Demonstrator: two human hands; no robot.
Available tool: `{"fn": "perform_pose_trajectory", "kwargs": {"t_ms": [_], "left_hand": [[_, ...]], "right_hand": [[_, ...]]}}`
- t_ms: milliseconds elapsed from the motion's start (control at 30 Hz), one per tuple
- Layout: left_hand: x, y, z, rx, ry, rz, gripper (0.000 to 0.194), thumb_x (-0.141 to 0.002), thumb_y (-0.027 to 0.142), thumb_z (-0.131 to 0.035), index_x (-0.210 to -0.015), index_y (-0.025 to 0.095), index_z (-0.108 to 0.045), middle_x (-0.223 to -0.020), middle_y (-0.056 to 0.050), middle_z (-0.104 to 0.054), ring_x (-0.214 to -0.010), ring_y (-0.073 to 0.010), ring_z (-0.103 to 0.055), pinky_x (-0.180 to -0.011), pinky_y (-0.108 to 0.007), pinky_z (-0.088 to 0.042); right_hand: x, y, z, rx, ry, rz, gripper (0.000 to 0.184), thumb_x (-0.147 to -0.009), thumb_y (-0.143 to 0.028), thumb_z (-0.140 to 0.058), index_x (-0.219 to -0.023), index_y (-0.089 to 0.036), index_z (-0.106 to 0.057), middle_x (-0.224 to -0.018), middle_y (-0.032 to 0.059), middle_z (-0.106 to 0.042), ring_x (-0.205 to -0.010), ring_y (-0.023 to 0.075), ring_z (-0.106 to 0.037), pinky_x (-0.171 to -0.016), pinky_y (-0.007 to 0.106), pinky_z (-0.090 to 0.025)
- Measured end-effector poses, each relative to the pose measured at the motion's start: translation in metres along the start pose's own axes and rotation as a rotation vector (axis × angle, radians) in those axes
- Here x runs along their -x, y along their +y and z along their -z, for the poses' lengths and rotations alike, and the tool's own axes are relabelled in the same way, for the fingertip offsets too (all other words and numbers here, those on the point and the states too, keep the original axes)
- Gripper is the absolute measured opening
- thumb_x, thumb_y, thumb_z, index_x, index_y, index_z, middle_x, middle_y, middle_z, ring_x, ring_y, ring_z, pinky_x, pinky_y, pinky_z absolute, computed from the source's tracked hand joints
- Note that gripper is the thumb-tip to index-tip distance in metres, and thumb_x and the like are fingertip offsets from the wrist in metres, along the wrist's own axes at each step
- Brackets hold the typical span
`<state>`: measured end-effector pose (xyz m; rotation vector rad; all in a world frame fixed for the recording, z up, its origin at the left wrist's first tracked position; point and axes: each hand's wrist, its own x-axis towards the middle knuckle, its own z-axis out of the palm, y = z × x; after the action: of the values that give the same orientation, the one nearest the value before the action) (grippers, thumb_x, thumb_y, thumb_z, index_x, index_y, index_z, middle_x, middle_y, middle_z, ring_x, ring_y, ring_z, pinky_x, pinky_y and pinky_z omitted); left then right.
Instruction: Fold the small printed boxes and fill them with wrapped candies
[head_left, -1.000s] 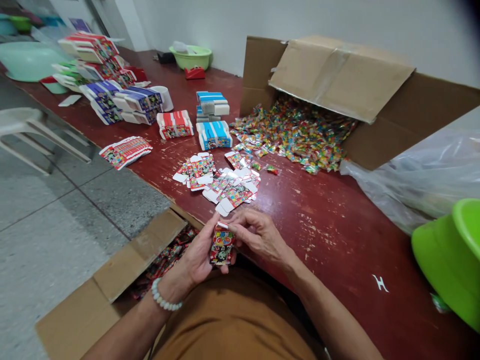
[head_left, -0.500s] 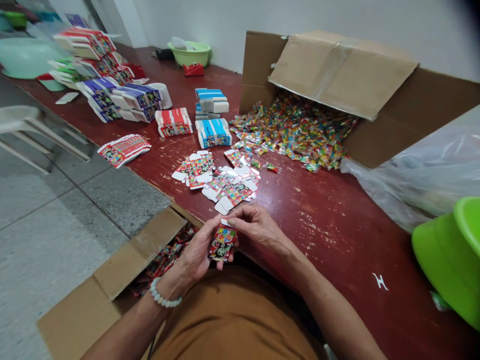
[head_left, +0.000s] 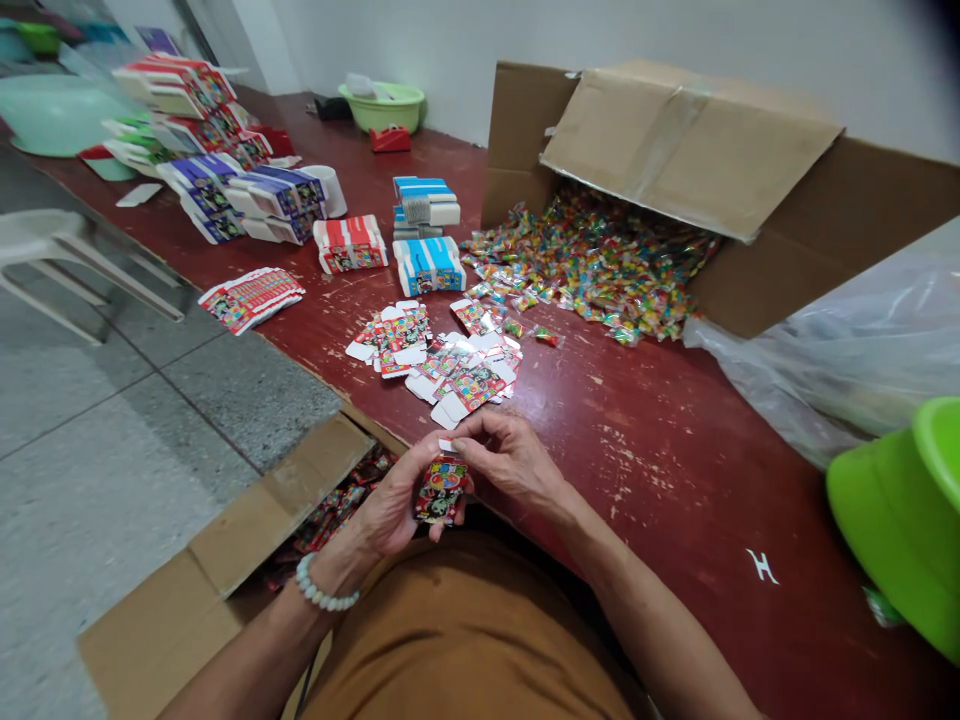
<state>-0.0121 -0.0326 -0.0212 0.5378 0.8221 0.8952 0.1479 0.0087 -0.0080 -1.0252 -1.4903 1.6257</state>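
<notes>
A small printed candy box [head_left: 442,490], red and black with bright lettering, rests upright in my left hand [head_left: 394,505], whose fingers wrap round it. At its top end, a white flap stands up. My right hand [head_left: 514,462] pinches that flap between thumb and fingers. Just beyond my hands lies a loose pile of flattened candy boxes [head_left: 472,385] with white flaps. Behind them, many clear-wrapped colourful candies [head_left: 615,265] spill out of a large cardboard carton [head_left: 690,140] on its side.
Banded bundles of boxes, blue [head_left: 429,268], red [head_left: 351,245] and purple [head_left: 277,195], stand on the dark red table [head_left: 660,470]. Below the left edge sits an open carton [head_left: 225,540] of red boxes. A green bucket [head_left: 892,500] stands at right, a stool [head_left: 52,235] at left.
The box has tipped slightly and moved a little left and down in my left hand. My right hand keeps its pinch on the top flap.
</notes>
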Motion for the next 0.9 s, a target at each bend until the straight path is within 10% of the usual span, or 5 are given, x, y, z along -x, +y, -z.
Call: {"fn": "perform_pose_trajectory", "kwargs": {"t_ms": [367, 533, 667, 767, 900], "left_hand": [[0.006, 0.002, -0.004, -0.065, 0.082, -0.001, 0.046, -0.092, 0.057, -0.054, -0.118, 0.018, -0.058, -0.067, -0.004, -0.07, -0.044, -0.0162, -0.066, -0.028, -0.013, -0.039], [-0.001, 0.008, 0.0, 0.143, 0.019, 0.132, 0.041, -0.095, 0.052, -0.048, -0.103, 0.014, -0.063, -0.064, -0.007, -0.071, -0.041, -0.0187, -0.066, -0.026, -0.018, -0.042], [-0.004, 0.006, 0.001, 0.245, 0.083, 0.096, 0.038, -0.093, 0.047, -0.052, -0.097, 0.011, -0.067, -0.062, -0.005, -0.07, -0.039, -0.0175, -0.063, -0.029, -0.022, -0.045], [0.0, 0.003, 0.009, 0.276, 0.258, -0.049, 0.036, -0.092, 0.044, -0.058, -0.108, 0.014, -0.069, -0.085, -0.009, -0.077, -0.067, -0.0222, -0.074, -0.061, -0.032, -0.061], [0.015, 0.001, 0.031, 0.256, 0.456, -0.186, 0.035, -0.089, 0.042, -0.064, -0.115, 0.019, -0.069, -0.11, -0.01, -0.076, -0.105, -0.0276, -0.071, -0.093, -0.039, -0.055]], "right_hand": [[-0.002, 0.004, -0.004, -0.086, -0.058, 0.016, 0.028, -0.077, -0.043, -0.073, -0.073, -0.018, -0.061, -0.068, -0.0008, -0.065, -0.059, 0.012, -0.058, -0.055, 0.024, -0.048], [0.003, 0.018, -0.01, -0.094, -0.011, 0.08, 0.025, -0.084, -0.043, -0.067, -0.089, -0.019, -0.068, -0.099, 0.0057, -0.069, -0.07, 0.0134, -0.061, -0.061, 0.026, -0.05], [0.006, 0.014, -0.014, 0.342, -0.038, 0.235, 0.038, -0.083, -0.04, -0.069, -0.116, -0.021, -0.066, -0.116, 0.0095, -0.063, -0.094, 0.0206, -0.062, -0.081, 0.035, -0.052], [0.004, 0.009, -0.024, 0.752, -0.087, 0.389, 0.078, -0.071, -0.039, -0.08, -0.14, -0.021, -0.048, -0.14, 0.0156, -0.051, -0.123, 0.0329, -0.048, -0.1, 0.049, -0.043], [-0.008, 0.014, -0.057, 0.963, -0.164, 0.442, 0.084, -0.072, -0.03, -0.075, -0.147, -0.022, -0.038, -0.141, 0.0151, -0.052, -0.122, 0.035, -0.046, -0.101, 0.054, -0.039]]}}
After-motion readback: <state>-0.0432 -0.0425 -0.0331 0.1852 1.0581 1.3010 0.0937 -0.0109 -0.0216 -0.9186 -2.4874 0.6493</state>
